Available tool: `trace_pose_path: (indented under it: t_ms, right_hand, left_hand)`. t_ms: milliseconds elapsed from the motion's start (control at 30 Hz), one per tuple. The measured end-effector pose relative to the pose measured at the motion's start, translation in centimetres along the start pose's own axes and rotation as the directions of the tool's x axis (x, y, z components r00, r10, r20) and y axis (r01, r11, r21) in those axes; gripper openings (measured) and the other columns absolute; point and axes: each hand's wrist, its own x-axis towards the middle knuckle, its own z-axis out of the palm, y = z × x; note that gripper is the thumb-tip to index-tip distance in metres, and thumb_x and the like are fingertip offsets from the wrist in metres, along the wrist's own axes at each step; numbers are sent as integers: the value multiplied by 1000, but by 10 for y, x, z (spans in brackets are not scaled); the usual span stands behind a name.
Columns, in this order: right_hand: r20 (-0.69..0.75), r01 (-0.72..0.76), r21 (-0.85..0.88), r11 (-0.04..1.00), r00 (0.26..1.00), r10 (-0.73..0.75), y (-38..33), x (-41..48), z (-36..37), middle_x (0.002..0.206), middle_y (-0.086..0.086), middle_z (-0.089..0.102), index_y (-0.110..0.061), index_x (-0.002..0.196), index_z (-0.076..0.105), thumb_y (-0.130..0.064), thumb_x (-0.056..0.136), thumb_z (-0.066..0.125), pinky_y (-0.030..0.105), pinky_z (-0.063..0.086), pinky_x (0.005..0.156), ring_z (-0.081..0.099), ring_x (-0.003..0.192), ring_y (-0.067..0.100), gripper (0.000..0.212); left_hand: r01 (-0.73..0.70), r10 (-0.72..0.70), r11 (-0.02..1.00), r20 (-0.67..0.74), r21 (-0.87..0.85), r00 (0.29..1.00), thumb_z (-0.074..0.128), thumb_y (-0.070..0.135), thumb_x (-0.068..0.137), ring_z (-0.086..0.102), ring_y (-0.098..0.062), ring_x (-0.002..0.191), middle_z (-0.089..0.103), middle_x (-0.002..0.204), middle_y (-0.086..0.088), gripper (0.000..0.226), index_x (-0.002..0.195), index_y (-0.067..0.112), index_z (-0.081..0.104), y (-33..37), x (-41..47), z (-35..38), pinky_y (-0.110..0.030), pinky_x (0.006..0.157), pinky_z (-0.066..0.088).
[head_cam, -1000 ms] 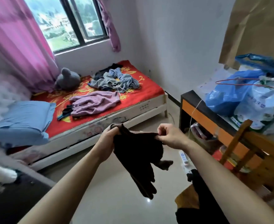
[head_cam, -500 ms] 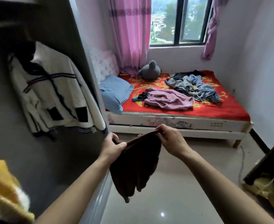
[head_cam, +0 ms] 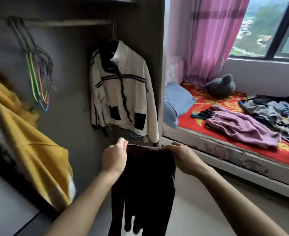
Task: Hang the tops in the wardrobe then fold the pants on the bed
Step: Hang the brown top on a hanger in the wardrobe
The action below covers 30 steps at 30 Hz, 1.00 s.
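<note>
A dark brown garment (head_cam: 145,184) hangs down in front of me, stretched by its top edge between my left hand (head_cam: 114,157) and my right hand (head_cam: 183,157). Straight ahead stands the open grey wardrobe (head_cam: 72,68). Inside it a white jacket with dark stripes (head_cam: 123,97) hangs on a hanger from the rail (head_cam: 63,23). A bunch of bare coloured hangers (head_cam: 38,74) hangs at the rail's left end. On the red bed (head_cam: 242,150) at right lie a purple garment (head_cam: 239,128) and a grey-blue pile of clothes (head_cam: 276,114).
A yellow garment (head_cam: 29,145) hangs at the left edge, close to my left arm. A blue pillow (head_cam: 176,101) and a grey plush toy (head_cam: 222,86) lie on the bed's far end. Pink curtains (head_cam: 208,40) cover the window. Pale floor lies between bed and wardrobe.
My view has swung left from the desk and bed to face the wardrobe. Both hands still hold the dark garment, now pulled flatter along its top edge and nearer the jacket.
</note>
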Motion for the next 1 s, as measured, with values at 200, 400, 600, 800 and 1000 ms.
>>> trace_pose_path:
  t_ms: [200,400,600,800,1000]
  right_hand:
    - [122,187,18,982,975,-188,39,102,8,102,-13,54,-35,107,68,-8,88,55,29,52,84,64,96,18,36]
    - [198,115,256,960,966,-168,68,187,5,96,-8,62,-32,98,57,-8,88,45,28,46,78,59,91,15,28]
    - [411,-44,520,853,888,-205,61,234,6,93,-9,68,-21,103,70,-45,102,42,22,49,77,62,86,5,37]
    - [162,264,406,875,921,-354,39,273,23,79,-9,62,-14,93,72,-39,99,56,33,47,70,59,75,11,30]
    - [-260,440,330,835,893,-367,-9,310,17,91,-5,64,-16,102,69,-31,102,54,32,50,72,62,83,16,21]
  left_hand:
    - [41,-32,984,-53,175,998,60,18,95,46,-13,34,49,46,-2,20,80,7,53,-5,62,6,-21,37,22]
    - [499,-526,816,-19,-292,850,38,32,105,56,-7,43,59,61,-7,28,91,10,48,0,114,24,-26,52,42]
    - [544,-561,783,37,-303,827,45,35,103,49,-17,73,49,77,1,25,95,12,48,0,134,29,-35,71,41]
    - [576,-588,739,83,-350,804,61,7,85,44,-11,76,45,89,2,26,104,13,44,-10,147,10,-24,64,36]
    - [635,-673,731,-108,-252,732,65,2,77,48,-18,74,49,83,1,27,91,15,45,-39,169,-15,-24,56,34]
